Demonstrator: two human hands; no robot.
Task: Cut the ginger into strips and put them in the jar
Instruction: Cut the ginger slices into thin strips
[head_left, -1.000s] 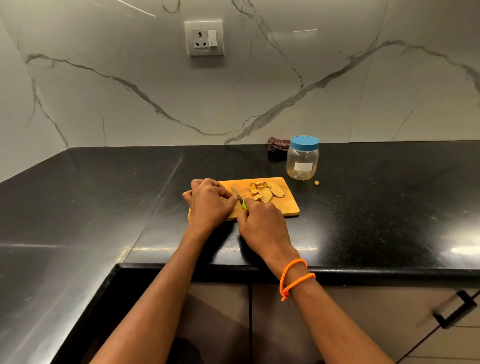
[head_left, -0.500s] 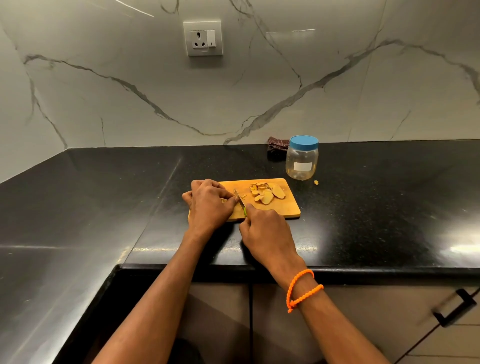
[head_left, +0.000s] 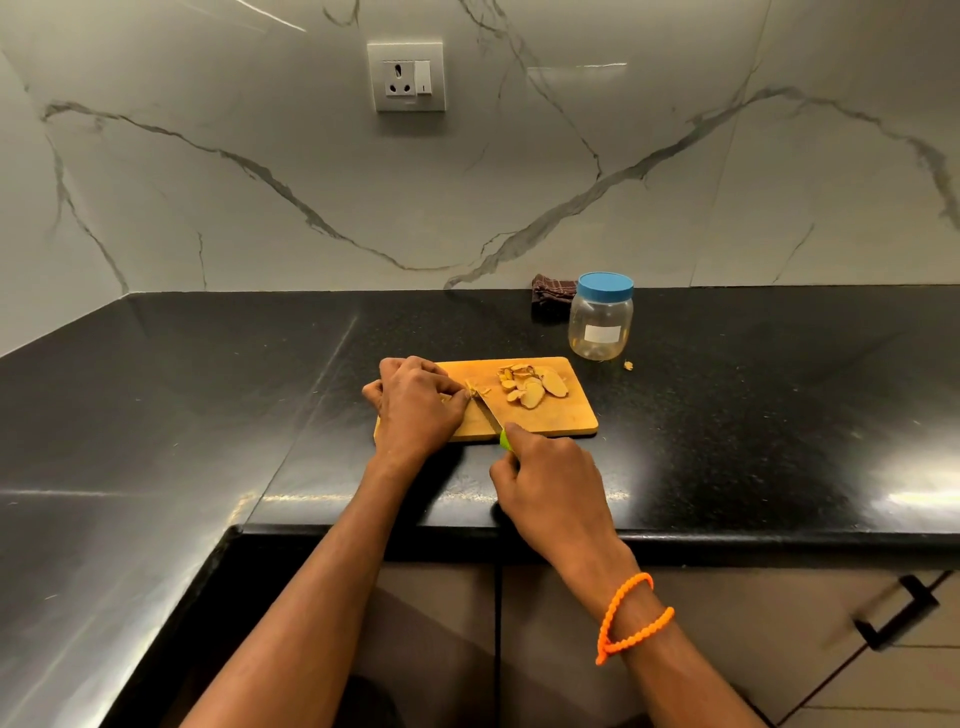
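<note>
A wooden cutting board (head_left: 561, 423) lies on the black counter. A pile of ginger slices (head_left: 532, 387) sits on its far right part. My left hand (head_left: 415, 405) is curled over a ginger piece on the board's left side; thin ginger strips (head_left: 475, 388) show at its fingertips. My right hand (head_left: 550, 483) grips the green handle of a small knife (head_left: 488, 413), whose blade points toward the left fingertips. The clear jar (head_left: 601, 325) with a blue lid stands upright and closed behind the board's right corner.
A dark folded cloth (head_left: 550, 297) lies against the marble wall left of the jar. A small ginger scrap (head_left: 628, 366) sits on the counter by the jar. A wall socket (head_left: 406, 76) is above. Cabinet doors with a black handle (head_left: 896, 616) are below the counter edge.
My right hand has drawn back toward the counter's front edge, pulling the knife through the ginger. More of the blade now shows. My left hand stays in place.
</note>
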